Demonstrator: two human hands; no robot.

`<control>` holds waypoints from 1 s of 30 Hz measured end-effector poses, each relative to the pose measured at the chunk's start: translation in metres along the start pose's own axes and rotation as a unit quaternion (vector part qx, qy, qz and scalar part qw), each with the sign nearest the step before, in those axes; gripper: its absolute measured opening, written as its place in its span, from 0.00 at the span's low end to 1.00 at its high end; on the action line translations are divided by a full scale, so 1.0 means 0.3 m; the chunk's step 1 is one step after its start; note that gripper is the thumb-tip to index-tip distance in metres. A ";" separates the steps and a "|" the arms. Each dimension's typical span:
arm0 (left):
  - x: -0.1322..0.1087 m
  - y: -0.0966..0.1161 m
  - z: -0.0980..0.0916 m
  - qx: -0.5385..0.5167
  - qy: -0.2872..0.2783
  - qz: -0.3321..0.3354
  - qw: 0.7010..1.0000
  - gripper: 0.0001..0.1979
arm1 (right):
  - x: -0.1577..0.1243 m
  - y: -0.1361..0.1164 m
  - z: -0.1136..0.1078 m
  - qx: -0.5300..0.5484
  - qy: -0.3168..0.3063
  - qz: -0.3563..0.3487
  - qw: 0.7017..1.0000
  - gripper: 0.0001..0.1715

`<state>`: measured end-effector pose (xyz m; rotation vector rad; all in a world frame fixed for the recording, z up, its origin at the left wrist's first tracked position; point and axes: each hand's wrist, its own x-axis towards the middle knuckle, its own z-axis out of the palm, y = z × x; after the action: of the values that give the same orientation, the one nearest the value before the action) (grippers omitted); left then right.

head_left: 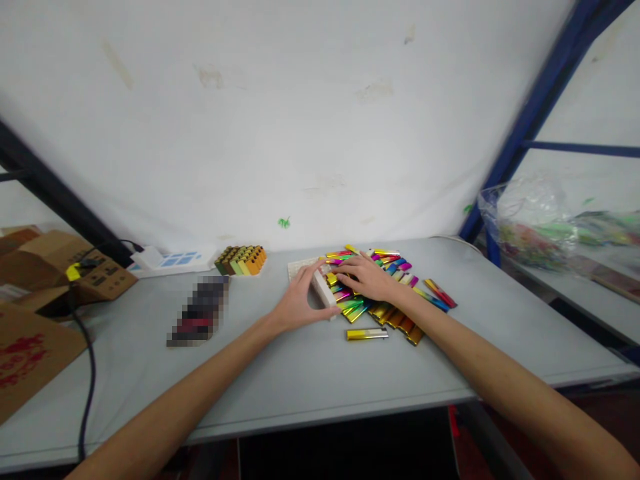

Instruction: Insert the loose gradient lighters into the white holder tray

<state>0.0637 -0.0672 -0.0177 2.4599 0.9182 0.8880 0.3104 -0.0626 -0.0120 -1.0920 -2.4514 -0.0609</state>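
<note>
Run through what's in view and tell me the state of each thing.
Left hand: gripping the white tray
White tray: tilted
Right hand: on the loose lighters
Loose lighters: heaped
Lone yellow lighter: lying flat
Grouped lighters: packed upright
Cardboard box: open
Power strip: adapter seated on it
Plastic bag: bulging, contents blurred
Dark item: pixelated, state unclear

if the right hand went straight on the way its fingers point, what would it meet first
Likely the shiny, multicoloured lighters just ahead of the right hand, then the white rectangular plastic tray held by the left hand; depth is unclear.
</note>
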 end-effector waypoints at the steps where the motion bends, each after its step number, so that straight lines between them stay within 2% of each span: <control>1: -0.001 -0.002 -0.001 0.002 -0.002 -0.002 1.000 0.51 | 0.000 -0.001 -0.002 0.001 -0.001 0.005 1.000 0.22; 6: -0.001 -0.002 0.003 0.007 -0.002 -0.006 1.000 0.51 | -0.001 -0.025 -0.017 -0.013 -0.003 0.028 1.000 0.22; 10: 0.003 0.001 0.010 0.010 -0.002 0.007 1.000 0.51 | 0.006 -0.081 -0.020 -0.014 0.009 0.024 1.000 0.22; 15: 0.007 0.009 0.017 0.003 -0.004 0.007 1.000 0.51 | 0.013 -0.131 0.013 0.006 -0.029 0.005 1.000 0.23; 22: 0.008 0.005 0.011 0.005 -0.014 0.019 1.000 0.52 | 0.012 -0.102 0.031 -0.003 -0.030 -0.033 0.999 0.17; 30: -0.012 -0.008 -0.030 0.017 -0.031 0.017 0.999 0.51 | 0.013 -0.097 0.010 -0.025 -0.028 -0.024 0.999 0.19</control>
<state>0.0545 -0.0669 -0.0138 2.5245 0.8807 0.8085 0.2860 -0.0792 -0.0090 -1.0684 -2.5387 -0.1105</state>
